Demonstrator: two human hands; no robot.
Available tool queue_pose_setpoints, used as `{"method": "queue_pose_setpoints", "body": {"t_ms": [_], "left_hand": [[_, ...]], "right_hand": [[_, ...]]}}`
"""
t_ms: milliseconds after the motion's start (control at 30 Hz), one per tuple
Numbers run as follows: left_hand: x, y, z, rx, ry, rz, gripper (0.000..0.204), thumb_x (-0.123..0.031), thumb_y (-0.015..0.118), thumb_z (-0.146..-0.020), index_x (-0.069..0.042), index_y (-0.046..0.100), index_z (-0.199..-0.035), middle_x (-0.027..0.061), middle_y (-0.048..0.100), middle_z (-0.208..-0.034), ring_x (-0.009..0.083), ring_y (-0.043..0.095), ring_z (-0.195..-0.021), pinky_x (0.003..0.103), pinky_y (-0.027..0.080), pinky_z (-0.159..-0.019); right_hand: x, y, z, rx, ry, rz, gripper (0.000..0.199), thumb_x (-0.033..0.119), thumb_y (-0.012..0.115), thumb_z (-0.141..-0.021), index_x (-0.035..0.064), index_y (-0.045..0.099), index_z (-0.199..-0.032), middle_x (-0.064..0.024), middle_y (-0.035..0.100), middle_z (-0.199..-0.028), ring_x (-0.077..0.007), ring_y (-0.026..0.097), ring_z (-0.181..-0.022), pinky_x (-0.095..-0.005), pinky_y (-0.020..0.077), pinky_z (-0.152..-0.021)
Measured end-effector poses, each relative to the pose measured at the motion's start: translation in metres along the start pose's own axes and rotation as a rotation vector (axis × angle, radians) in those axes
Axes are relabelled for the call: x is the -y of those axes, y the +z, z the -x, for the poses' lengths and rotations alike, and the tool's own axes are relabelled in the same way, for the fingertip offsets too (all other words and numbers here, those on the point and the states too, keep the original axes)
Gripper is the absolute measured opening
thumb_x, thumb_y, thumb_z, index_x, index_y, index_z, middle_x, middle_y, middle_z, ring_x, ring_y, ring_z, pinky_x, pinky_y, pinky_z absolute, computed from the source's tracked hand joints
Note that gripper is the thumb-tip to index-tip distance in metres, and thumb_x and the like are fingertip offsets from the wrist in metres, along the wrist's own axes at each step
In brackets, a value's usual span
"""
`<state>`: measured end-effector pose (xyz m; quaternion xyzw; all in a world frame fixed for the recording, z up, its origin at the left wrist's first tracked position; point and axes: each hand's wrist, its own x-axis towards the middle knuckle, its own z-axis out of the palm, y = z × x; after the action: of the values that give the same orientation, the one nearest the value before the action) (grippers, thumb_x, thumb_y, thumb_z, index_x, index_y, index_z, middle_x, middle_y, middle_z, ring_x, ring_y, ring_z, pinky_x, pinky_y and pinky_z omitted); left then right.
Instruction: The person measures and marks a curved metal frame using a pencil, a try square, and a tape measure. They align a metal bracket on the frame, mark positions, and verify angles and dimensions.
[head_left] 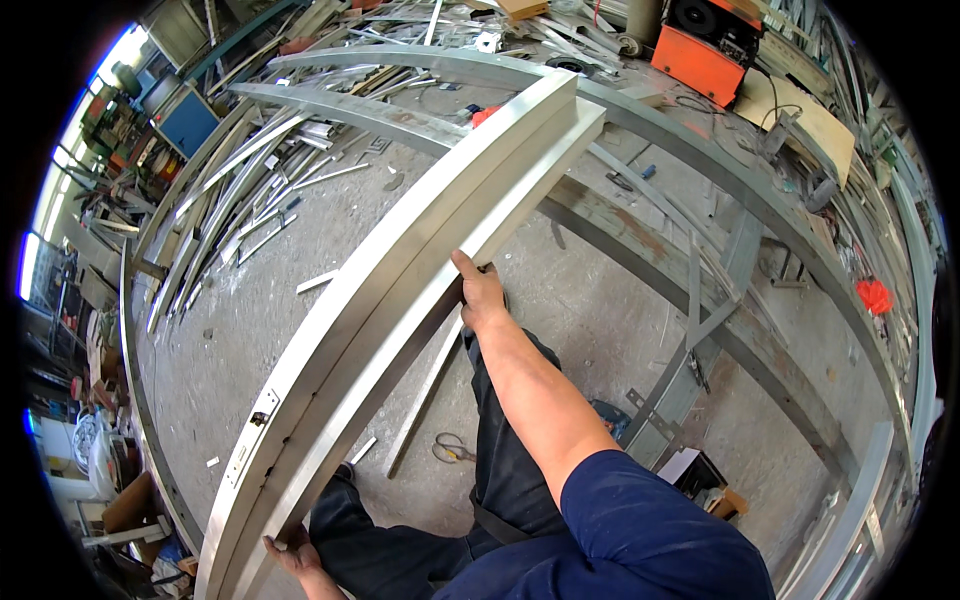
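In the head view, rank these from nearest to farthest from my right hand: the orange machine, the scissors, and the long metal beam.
1. Long metal beam: in the right hand's grip.
2. Scissors: on the floor, below that hand in the picture.
3. Orange machine: farthest, toward the upper right.

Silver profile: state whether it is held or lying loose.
Silver profile held: the right hand and left hand both grip its near edge.
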<state>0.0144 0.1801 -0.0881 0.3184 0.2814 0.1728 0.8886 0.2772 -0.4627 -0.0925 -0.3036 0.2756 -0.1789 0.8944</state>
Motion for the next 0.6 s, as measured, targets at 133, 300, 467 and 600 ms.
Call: {"method": "queue_pose_setpoints", "body": {"t_ms": [133,300,467,600], "left_hand": [[0.001,-0.003,-0.014,0.259,-0.047,0.020,0.085,-0.050,0.070,-0.093,-0.005,0.040,-0.160,0.0178,0.045,-0.163,0.0388,0.042,-0.149,0.058,0.027,-0.129],[0.004,0.012,-0.014,-0.011,-0.074,0.062,0.080,-0.050,0.073,-0.093,-0.005,0.046,-0.154,0.0165,0.055,-0.153,0.0400,0.051,-0.140,0.058,0.037,-0.123],[0.003,0.001,0.004,-0.151,0.014,-0.059,0.079,-0.054,0.073,-0.093,-0.008,0.049,-0.152,0.0119,0.055,-0.152,0.0347,0.050,-0.141,0.055,0.037,-0.122],[0.009,0.011,0.006,-0.175,0.021,-0.053,0.078,-0.055,0.074,-0.093,-0.008,0.050,-0.150,0.0105,0.059,-0.149,0.0327,0.054,-0.138,0.054,0.037,-0.120]], "right_hand": [[-0.002,-0.014,-0.028,0.013,0.083,0.297,0.081,0.047,0.071,-0.099,-0.0035,0.045,-0.156,-0.0223,0.050,-0.157,-0.0346,0.049,-0.143,-0.0448,0.0383,-0.120],[0.017,-0.012,-0.014,0.077,0.146,0.108,0.071,0.047,0.072,-0.099,-0.0008,0.054,-0.148,-0.0159,0.061,-0.143,-0.0319,0.061,-0.126,-0.0494,0.0495,-0.108],[0.012,0.012,0.021,-0.022,0.157,0.140,0.072,0.052,0.079,-0.093,0.0081,0.057,-0.146,-0.0113,0.062,-0.141,-0.0321,0.060,-0.124,-0.0490,0.0503,-0.107],[0.017,0.004,0.008,0.030,0.161,0.106,0.063,0.045,0.072,-0.100,0.0074,0.055,-0.148,-0.0115,0.058,-0.147,-0.0311,0.057,-0.131,-0.0485,0.0491,-0.112]]}}
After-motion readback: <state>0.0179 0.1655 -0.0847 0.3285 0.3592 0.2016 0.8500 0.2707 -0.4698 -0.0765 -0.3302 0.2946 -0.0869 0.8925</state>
